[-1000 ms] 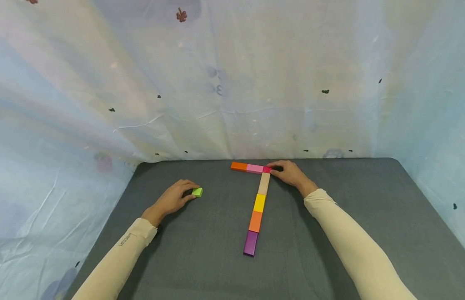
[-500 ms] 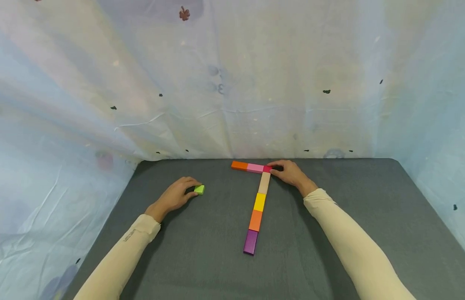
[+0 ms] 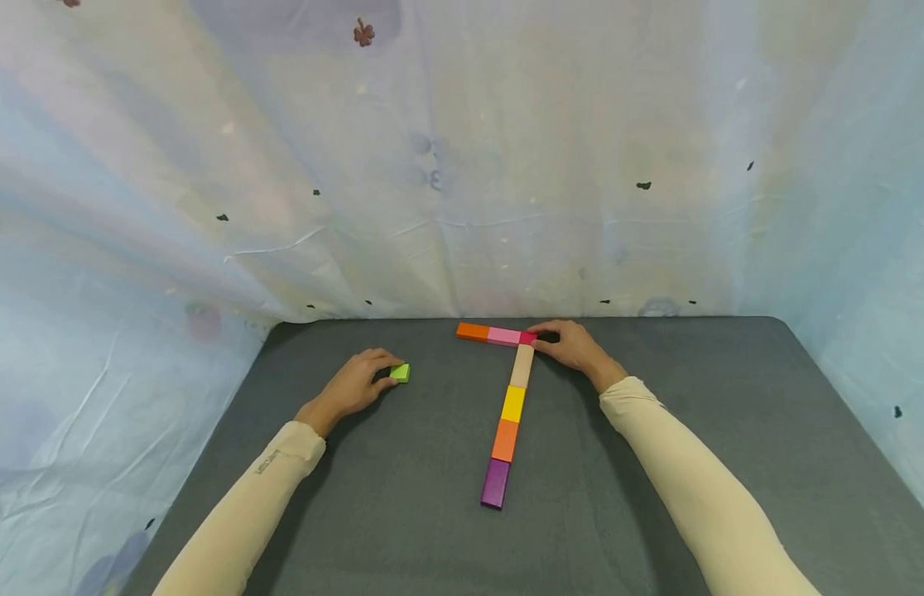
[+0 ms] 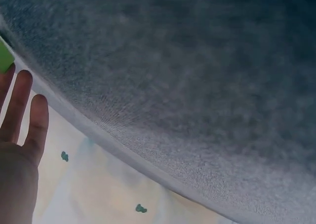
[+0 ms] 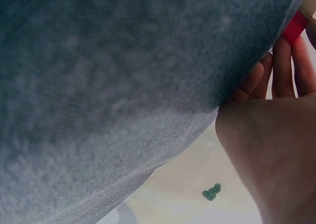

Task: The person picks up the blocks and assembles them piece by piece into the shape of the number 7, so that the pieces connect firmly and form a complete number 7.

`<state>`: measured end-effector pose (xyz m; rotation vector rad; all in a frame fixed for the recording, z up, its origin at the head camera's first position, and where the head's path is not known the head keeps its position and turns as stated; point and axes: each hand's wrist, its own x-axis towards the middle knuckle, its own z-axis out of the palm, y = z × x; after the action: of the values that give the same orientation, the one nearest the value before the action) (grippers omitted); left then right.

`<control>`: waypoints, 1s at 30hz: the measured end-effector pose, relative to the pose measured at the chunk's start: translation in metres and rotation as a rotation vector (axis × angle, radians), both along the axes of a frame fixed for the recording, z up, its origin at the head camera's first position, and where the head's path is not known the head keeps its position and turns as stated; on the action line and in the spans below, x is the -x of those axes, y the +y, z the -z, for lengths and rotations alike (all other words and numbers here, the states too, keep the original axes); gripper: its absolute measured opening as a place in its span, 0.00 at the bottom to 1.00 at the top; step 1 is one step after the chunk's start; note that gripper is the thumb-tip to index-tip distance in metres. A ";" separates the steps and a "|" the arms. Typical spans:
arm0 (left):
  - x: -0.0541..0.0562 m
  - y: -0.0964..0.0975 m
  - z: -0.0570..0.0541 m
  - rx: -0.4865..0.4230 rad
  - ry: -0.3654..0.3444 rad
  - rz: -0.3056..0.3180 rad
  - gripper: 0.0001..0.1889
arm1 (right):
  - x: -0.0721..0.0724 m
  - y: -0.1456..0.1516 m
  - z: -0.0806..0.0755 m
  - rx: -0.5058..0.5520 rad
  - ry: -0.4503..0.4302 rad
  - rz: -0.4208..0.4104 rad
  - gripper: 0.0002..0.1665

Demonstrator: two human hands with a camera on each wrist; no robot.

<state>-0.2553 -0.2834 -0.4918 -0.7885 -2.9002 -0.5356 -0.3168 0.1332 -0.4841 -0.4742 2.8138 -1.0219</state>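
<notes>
Between thumb and fingers my left hand pinches a small lime-green block; its edge also shows at the left of the left wrist view. My right hand pinches a red block at the corner of a row of blocks, partly covering it. To the left of the red one lie a pink block and a dark orange block, end to end. Running down towards me from the corner are a beige block, a yellow block, an orange block and a purple block.
All the blocks lie on a table with a dark grey cloth. A pale patterned curtain hangs right behind the table's far edge and along both sides. The dark orange block is close to that far edge.
My left hand has slid a little to the right and away from me with the lime-green block, closer to the row. The right hand stays at the red block.
</notes>
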 end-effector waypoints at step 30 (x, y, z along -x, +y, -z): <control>0.035 0.034 -0.008 -0.110 -0.028 -0.046 0.20 | -0.005 0.001 -0.003 0.016 -0.024 0.014 0.23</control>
<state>-0.2906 -0.2497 -0.4840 -0.7027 -2.8763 -0.7001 -0.3114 0.1345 -0.4811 -0.4416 2.7944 -1.0463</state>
